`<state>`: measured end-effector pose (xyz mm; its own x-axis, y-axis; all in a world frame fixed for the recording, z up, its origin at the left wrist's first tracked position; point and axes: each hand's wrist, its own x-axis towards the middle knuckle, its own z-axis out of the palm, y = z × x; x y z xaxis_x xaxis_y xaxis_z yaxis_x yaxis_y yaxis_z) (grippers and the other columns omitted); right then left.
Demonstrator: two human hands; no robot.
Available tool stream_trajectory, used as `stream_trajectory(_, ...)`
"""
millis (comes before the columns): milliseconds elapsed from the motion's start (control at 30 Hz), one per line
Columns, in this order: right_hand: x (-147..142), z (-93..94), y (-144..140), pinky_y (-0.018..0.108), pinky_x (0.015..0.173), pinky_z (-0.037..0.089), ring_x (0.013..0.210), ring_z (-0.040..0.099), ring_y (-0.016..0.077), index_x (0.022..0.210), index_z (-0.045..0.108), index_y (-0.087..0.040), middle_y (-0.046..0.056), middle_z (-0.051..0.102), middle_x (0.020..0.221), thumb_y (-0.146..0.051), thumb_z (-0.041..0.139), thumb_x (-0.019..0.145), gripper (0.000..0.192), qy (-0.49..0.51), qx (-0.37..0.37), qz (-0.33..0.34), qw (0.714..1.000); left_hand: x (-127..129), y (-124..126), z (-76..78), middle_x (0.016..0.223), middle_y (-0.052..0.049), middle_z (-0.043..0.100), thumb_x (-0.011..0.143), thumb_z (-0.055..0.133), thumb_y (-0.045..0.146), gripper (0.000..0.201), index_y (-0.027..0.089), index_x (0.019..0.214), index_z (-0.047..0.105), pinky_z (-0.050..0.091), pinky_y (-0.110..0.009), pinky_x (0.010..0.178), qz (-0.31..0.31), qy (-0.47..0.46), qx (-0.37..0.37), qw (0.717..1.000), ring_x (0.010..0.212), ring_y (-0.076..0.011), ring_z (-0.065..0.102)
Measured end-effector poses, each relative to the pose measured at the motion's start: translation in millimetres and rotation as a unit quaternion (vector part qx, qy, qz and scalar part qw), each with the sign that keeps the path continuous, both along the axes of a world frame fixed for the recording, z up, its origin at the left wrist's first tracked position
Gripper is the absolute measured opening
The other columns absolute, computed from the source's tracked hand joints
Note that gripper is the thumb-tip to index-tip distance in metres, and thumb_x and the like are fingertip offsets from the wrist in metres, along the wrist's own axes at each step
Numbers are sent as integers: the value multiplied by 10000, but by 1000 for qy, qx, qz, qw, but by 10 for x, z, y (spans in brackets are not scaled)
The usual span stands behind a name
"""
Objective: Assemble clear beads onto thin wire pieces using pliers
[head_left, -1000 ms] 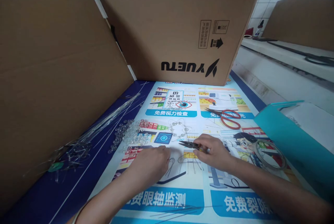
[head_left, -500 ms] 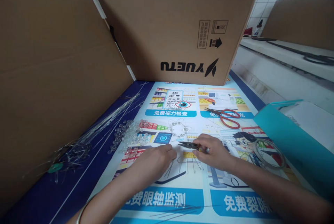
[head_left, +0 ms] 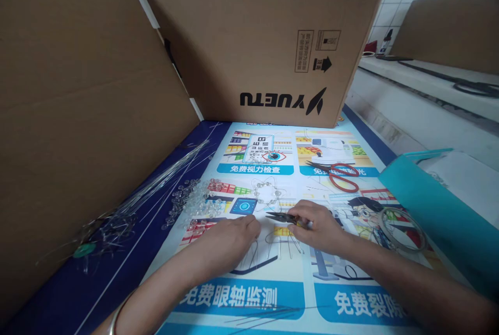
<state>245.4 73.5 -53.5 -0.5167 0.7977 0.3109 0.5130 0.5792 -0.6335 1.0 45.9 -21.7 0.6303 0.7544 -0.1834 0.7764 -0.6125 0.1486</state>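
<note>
My right hand (head_left: 317, 224) is closed round a pair of pliers (head_left: 283, 217), whose dark pointed jaws face left. Just left of the plier tips, my left hand (head_left: 237, 239) has its fingers pressed together; what they hold, if anything, is hidden or too small to make out. A ring of clear beads on wire (head_left: 267, 194) lies flat beyond the two hands. Several bent wire pieces (head_left: 287, 245) rest on the printed sheet below the pliers. Loose clear beads (head_left: 195, 202) are spread in a heap to the left of my left hand.
Red-handled scissors (head_left: 339, 176) lie beyond my right hand. A roll of tape (head_left: 403, 229) and a turquoise box (head_left: 440, 210) are at the right. Long wires (head_left: 163, 179) lie at the left; more straight wires (head_left: 268, 315) lie in front. Cardboard panels (head_left: 253, 38) stand behind and left.
My left hand has shifted slightly left, away from the plier tips. My right hand and the pliers look unmoved.
</note>
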Motion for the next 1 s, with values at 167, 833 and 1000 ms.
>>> stream_trajectory(167, 4, -13, -1, 240, 587, 428, 658, 534, 119, 937, 613, -220, 14, 588, 789, -225, 598, 715, 223, -3, 1, -1, 1000, -3, -22, 118, 744, -55, 606, 869, 301, 242, 201, 183, 918, 486, 321, -264, 542, 58, -26, -56, 996, 652, -195, 553)
stream_trajectory(833, 60, 252, -168, 330, 590, 383, 739, 540, 177, 1067, 544, -181, 68, 616, 850, -173, 483, 826, 248, -210, 386, 93, 893, 86, 61, 92, 610, 36, 469, 780, 402, 205, 55, 183, 746, 438, 293, -213, 506, 199, -295, -190, 915, 556, -95, 416)
stream_trajectory(1000, 36, 325, -219, 331, 553, 367, 703, 524, 174, 1082, 547, -141, 80, 629, 870, -162, 483, 830, 260, -258, 418, 119, 863, 129, 32, 97, 613, 38, 454, 786, 411, 219, 71, 185, 743, 456, 285, -213, 503, 212, -299, -164, 916, 560, -94, 394)
